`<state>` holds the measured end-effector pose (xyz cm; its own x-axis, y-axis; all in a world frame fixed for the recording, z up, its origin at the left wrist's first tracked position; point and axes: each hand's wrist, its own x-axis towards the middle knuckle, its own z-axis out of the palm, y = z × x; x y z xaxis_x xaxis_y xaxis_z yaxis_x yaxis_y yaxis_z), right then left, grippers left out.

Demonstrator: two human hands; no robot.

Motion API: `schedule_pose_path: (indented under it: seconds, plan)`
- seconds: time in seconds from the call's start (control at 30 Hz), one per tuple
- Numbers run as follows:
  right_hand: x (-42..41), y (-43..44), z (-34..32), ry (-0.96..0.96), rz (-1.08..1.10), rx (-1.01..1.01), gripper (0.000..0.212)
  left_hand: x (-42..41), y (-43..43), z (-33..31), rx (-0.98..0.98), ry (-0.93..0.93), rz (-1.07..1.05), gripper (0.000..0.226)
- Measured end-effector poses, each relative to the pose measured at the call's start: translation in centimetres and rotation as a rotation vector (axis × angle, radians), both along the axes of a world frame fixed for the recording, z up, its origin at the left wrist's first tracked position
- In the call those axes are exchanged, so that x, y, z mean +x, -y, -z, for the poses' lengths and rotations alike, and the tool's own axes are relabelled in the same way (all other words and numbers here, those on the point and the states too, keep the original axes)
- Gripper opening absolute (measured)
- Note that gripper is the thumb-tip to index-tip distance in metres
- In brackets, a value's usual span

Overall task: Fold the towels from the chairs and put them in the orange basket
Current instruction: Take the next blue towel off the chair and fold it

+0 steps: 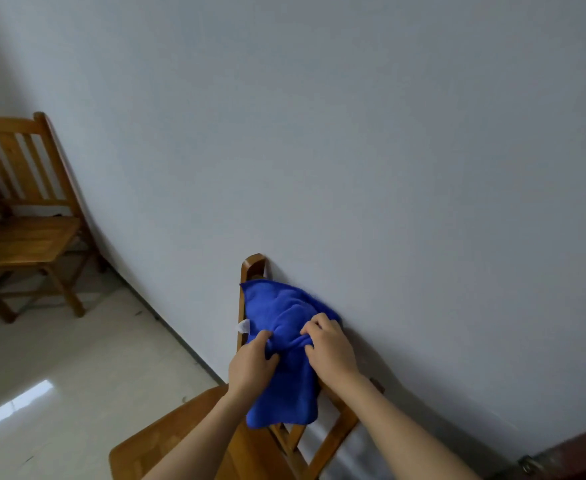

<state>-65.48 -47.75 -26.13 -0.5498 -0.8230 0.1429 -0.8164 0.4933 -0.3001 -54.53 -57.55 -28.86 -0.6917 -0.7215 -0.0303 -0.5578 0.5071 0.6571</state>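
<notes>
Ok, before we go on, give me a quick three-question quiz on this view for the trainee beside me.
1. True or false: the left hand and the right hand both grip the blue towel.
2. Where does the towel hang? A) on a table B) over the backrest of the near chair C) in a basket
3. How many wooden chairs show in the view?
Key: 1 true; 2 B; 3 two, the near one and the far chair at the left.
</notes>
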Motion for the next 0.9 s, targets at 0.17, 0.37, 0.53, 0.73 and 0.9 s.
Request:
schedule_pose_path:
  seconds: [0.17, 0.37, 0.53, 0.73, 0.9]
  plan:
    - [1.8, 0.5, 0.3, -0.299, -0.116, -0.001, 0.032, 3.3, -0.4, 1.0, 0.016, -0.036, -0.042, 0.036]
    - [6.0, -0.1, 1.3, -0.203, -0.273, -0.017, 0.030, 9.3, -2.0, 1.0, -0.039, 0.011, -0.169, 0.031]
    - [9.4, -1.4, 1.2, 0.031, -0.473, 0.006, 0.021, 14.5, -5.7, -0.2, -0.120, 0.070, -0.318, 0.032]
    - [12.2, -2.6, -0.5, 0.196, -0.598, -0.094, 0.024, 19.3, -8.8, -2.2, -0.333, 0.112, -0.374, 0.034]
    - [14.4, -2.6, -2.6, 0.393, -0.763, -0.126, 0.020, 22.2, -9.8, -5.1, -0.465, 0.028, -0.471, 0.028]
